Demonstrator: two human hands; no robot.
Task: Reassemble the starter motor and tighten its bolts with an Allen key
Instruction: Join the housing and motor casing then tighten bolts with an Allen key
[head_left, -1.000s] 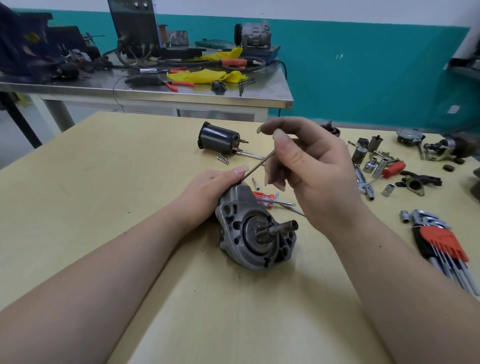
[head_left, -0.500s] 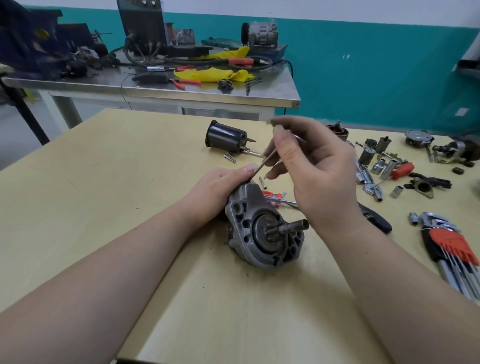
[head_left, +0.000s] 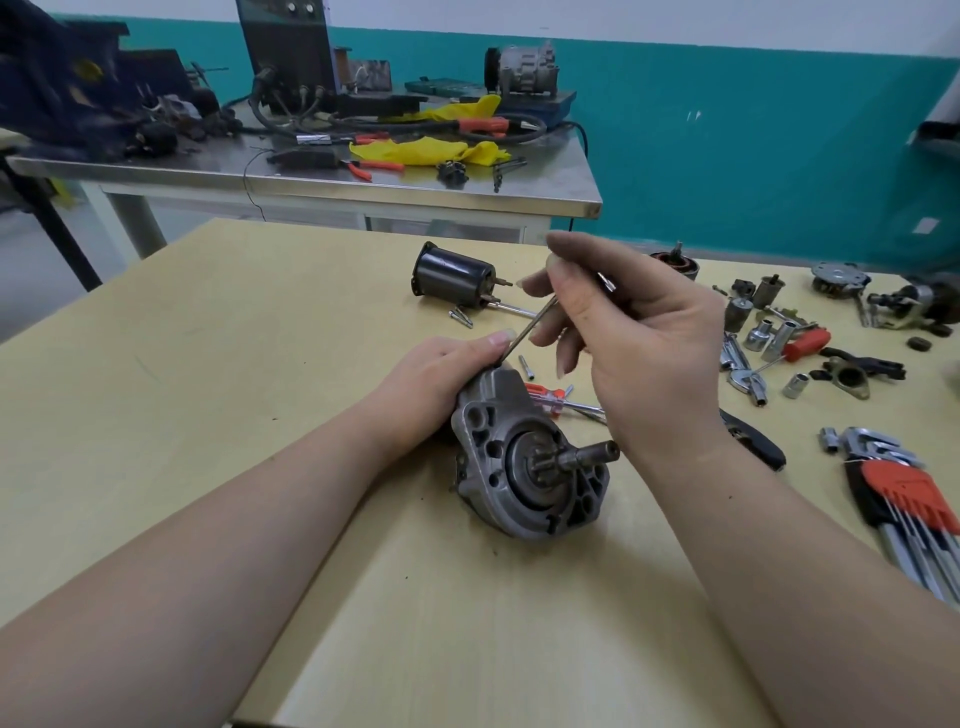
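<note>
Starter motor housing (head_left: 524, 467) lying on the yellow desk (head_left: 208, 364), pinion shaft toward the viewer. The left hand (head_left: 436, 384) clasps its rear; the right hand (head_left: 634, 343) pinches an Allen key (head_left: 530, 327), whose tip meets the housing's top.

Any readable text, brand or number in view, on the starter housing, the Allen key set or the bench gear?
None can be read.
Starter housing: no marking visible.
Red holder of the Allen key set: faint embossing, too blurred to read.
Machine on the steel bench: no legible label.
</note>
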